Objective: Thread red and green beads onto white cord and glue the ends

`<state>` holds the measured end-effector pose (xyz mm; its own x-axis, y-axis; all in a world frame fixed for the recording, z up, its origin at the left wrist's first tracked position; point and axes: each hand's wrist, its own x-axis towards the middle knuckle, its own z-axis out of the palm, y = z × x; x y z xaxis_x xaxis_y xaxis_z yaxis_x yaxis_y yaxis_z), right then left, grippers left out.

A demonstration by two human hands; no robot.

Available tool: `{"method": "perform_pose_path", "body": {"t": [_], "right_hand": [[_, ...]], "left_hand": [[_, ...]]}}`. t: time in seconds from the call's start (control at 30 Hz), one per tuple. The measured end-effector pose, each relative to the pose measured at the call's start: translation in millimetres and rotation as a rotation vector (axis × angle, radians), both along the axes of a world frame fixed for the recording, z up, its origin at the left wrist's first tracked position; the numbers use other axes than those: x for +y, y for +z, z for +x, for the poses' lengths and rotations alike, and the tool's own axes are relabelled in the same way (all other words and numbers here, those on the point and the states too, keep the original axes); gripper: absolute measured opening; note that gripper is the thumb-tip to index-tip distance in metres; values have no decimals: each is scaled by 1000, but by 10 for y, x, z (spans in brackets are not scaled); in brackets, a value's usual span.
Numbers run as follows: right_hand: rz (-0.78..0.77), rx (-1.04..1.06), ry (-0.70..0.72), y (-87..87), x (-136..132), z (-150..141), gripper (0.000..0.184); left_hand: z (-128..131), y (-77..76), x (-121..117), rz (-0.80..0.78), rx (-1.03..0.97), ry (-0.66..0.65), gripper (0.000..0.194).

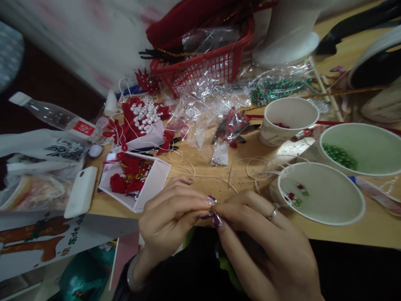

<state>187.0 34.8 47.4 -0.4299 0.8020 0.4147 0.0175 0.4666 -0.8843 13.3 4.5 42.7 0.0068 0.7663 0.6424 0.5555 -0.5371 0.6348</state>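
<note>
What, if anything, the bare, braceleted left hand (pixel 171 213) and the bare, ringed right hand (pixel 272 242) pinch between them is too small and covered to tell. The bottom edge crops the right hand's wrist and a shiny teal rounded object (pixel 79 276), too blurred to name. A wide cream paper cup of green beads (pixel 387 159) has its lower wall partly hidden by a nearer cream paper cup (pixel 338 196). A red cloth bundle (pixel 181 21) runs past the top edge, a blue checked shape (pixel 9 54) past the left

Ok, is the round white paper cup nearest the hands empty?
Not empty: the round white paper cup holds a few red and green beads at its left side.
</note>
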Motion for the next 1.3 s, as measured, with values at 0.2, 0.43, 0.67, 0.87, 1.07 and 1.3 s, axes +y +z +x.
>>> {"method": "perform_pose_path", "body": {"t": [0.2,0.43,0.67,0.87,1.07,1.3], "right_hand": [[-37,49,-1,2,12,-8,23],[-100,69,35,13,41,-29,21],[12,76,6,-12,23,-30,19],[108,62,7,-11,29,1,22],[99,30,-3,-4,11,27,23],[113,5,12,-12,-12,40,24]], "left_hand": [[28,-118,-6,-200,-367,-85,12],[18,-141,-9,-257,-487,-133,7],[40,-171,-8,-172,-484,-185,7],[65,-173,-2,-153,-505,-218,9],[79,-144,25,-135,-502,-213,7],[72,-123,13,-154,-489,-191,7]]}}
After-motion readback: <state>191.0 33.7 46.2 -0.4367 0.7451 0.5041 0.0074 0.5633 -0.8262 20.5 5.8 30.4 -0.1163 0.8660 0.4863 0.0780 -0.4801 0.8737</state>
